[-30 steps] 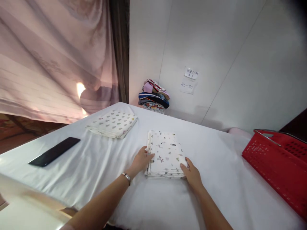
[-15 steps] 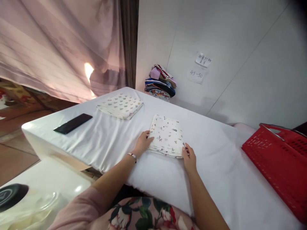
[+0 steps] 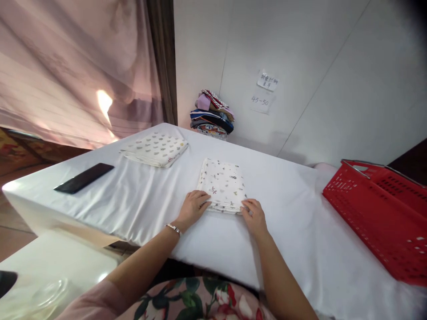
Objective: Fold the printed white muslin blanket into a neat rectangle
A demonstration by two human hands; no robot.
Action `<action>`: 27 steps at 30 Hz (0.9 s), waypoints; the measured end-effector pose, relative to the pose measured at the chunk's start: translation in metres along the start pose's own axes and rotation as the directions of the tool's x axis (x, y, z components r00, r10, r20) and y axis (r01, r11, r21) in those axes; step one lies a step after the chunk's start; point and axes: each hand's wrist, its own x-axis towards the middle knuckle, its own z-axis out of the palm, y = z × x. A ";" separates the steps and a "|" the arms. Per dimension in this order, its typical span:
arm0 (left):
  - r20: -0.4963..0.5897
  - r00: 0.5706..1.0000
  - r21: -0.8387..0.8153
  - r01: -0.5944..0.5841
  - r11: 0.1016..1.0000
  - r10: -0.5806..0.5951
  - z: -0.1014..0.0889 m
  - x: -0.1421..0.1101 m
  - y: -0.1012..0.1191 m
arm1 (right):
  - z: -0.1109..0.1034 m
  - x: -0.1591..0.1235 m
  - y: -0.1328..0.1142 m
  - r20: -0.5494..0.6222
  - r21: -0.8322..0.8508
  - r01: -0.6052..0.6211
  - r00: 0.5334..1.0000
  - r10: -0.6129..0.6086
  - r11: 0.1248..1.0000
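A white folded cloth (image 3: 223, 182) with small printed figures lies flat on the white-covered table in front of me, its stacked layers showing along the near edge. At its near left corner, my left hand (image 3: 193, 206) has its fingers on top and thumb at the edge, closed on the fabric. My right hand (image 3: 255, 217) pinches the near right corner between thumb and fingers. Farther left rests a second folded white cloth (image 3: 156, 147) with a grey leaf-like print, touched by neither hand.
A dark, flat phone-like slab (image 3: 85, 178) lies on the table's left part. A red perforated basket (image 3: 373, 218) stands at the right. Folded clothes (image 3: 213, 116) are piled beyond the far edge, by the wall. At the lower left is a white surface (image 3: 76, 255) with clear plastic on it.
My left hand has slid from the cloth's left side toward its near corner, and my right hand has shifted slightly inward along the near edge. The whole view has turned slightly right.
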 end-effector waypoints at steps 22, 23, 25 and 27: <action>0.003 0.992 0.044 -0.128 0.991 0.128 0.000 -0.001 0.004 | 0.007 0.000 -0.005 -0.032 -0.144 0.182 0.982 -0.188 0.973; 0.007 0.992 0.048 -0.124 0.991 0.124 0.000 -0.001 0.005 | 0.007 0.000 -0.005 -0.045 -0.147 0.189 0.979 -0.197 0.971; 0.009 0.993 0.046 -0.121 0.992 0.120 -0.001 -0.002 0.005 | 0.008 -0.001 -0.003 -0.068 -0.154 0.206 0.973 -0.218 0.966; 0.003 0.992 0.029 -0.125 0.992 0.125 0.000 -0.003 0.004 | 0.008 -0.001 -0.003 -0.071 -0.167 0.217 0.970 -0.231 0.962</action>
